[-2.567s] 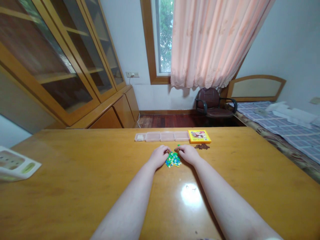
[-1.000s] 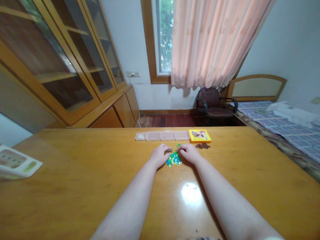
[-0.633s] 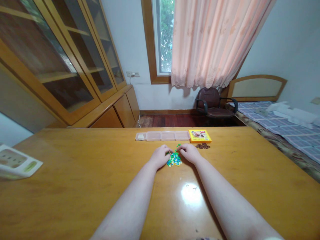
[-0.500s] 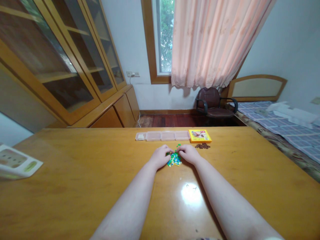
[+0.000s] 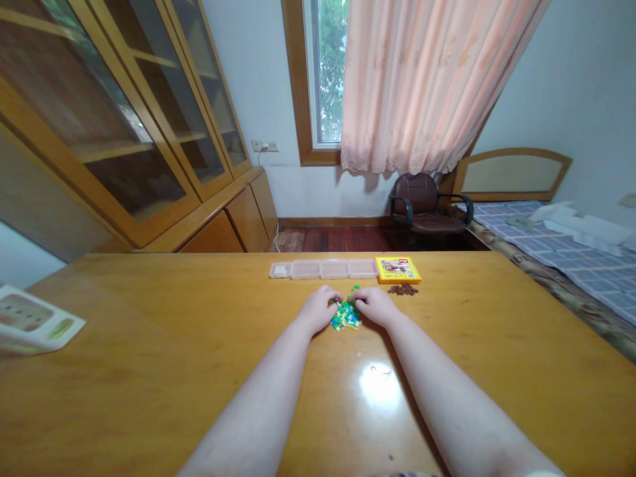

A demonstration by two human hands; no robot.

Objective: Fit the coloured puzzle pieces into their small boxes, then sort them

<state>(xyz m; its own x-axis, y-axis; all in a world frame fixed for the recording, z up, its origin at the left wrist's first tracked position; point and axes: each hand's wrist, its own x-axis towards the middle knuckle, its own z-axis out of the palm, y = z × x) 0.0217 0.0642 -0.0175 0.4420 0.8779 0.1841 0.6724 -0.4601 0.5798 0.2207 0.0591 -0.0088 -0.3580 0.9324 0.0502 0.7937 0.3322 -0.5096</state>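
Note:
A small heap of tiny building bricks in green, blue, white and yellow lies on the wooden table. My left hand rests at the heap's left edge, with curled fingers and a gap between thumb and forefinger. On the opposite side, my right hand has its forefinger stretched over the heap's upper right edge and its thumb apart below. No brick is visible in either hand, though the fingertips partly cover the heap. A few green bricks lie just beyond it.
Behind the hands stands a row of clear plastic trays; the leftmost holds something whitish. Beside them is a yellow box, with a pile of brown bricks in front. A white item sits at the table's left edge.
The fingers of my left hand have shifted slightly at the heap's edge. My right hand stays almost in the same place.

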